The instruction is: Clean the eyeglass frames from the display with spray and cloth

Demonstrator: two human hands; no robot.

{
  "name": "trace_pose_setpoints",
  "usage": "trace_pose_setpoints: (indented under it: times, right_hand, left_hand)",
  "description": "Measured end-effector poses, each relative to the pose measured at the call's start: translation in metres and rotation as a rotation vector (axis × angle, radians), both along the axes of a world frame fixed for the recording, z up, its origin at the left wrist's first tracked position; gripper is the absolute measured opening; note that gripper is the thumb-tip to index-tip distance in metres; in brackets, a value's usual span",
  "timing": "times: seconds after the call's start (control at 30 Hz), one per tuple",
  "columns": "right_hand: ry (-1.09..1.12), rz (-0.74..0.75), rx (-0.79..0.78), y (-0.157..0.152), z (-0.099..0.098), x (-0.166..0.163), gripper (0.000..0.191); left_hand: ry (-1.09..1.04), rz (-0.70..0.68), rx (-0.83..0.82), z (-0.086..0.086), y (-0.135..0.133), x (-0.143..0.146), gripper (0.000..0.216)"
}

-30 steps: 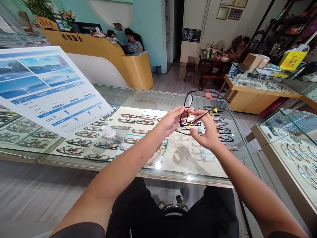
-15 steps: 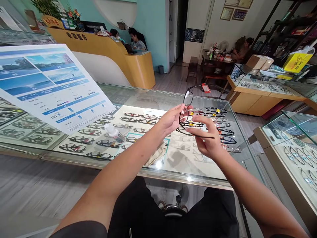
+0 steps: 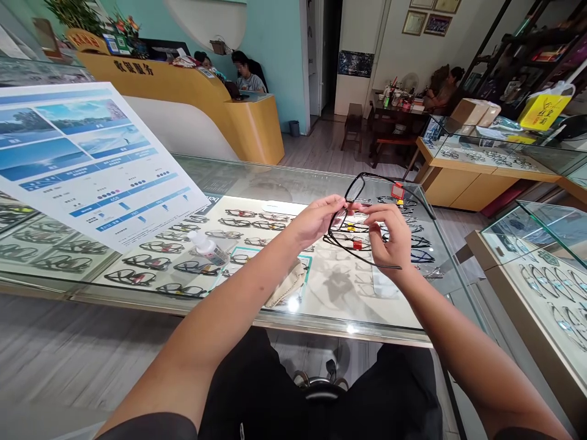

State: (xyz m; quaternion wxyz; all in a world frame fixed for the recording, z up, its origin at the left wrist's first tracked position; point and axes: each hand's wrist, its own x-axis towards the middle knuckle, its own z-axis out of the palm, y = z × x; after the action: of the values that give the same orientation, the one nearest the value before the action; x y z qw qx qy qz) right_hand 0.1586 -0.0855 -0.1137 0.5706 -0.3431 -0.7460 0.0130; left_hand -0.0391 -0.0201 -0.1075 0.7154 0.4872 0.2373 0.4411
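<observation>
A pair of black-framed eyeglasses (image 3: pixel 331 231) is held up over the glass display case (image 3: pixel 257 315), temple arms unfolded toward the right. My left hand (image 3: pixel 316 221) grips the frame around its bridge, between the two lenses. From the other side, my right hand (image 3: pixel 389 233) reaches between the temple arms, its thumb and fingertips pinched close to the bridge. A small red tag (image 3: pixel 397 191) shows beside the farther temple arm. On the glass lie a white bottle (image 3: pixel 204 245) and a beige cloth (image 3: pixel 290 286). Rows of eyeglasses (image 3: pixel 239 213) fill the case below.
A printed blue-and-white sheet (image 3: pixel 98 165) stands tilted at the left. Beyond the case is a yellow counter (image 3: pixel 261 122) with two people behind it. Another person sits at a dark table far right. More display cases (image 3: pixel 527 256) line the right side.
My right hand has closed from spread fingers to a pinch by the bridge. The eyeglasses have tilted, their temple arms swinging lower. My left hand keeps its hold.
</observation>
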Motion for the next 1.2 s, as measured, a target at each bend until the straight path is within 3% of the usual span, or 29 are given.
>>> trace_pose_setpoints:
  times: [0.43, 0.7, 1.2]
  right_hand:
    - [-0.039, 0.017, -0.009, -0.002, 0.002, 0.003, 0.028]
    - [-0.063, 0.057, -0.044, -0.001, 0.003, 0.005, 0.029]
    - [-0.126, 0.025, -0.053, -0.001, 0.004, 0.004, 0.027]
  left_hand:
    - [0.085, -0.033, 0.071, 0.005, 0.004, -0.009, 0.042]
    - [0.2, -0.006, 0.205, 0.009, 0.004, -0.015, 0.037]
    - [0.218, -0.001, 0.293, 0.008, 0.005, -0.015, 0.037]
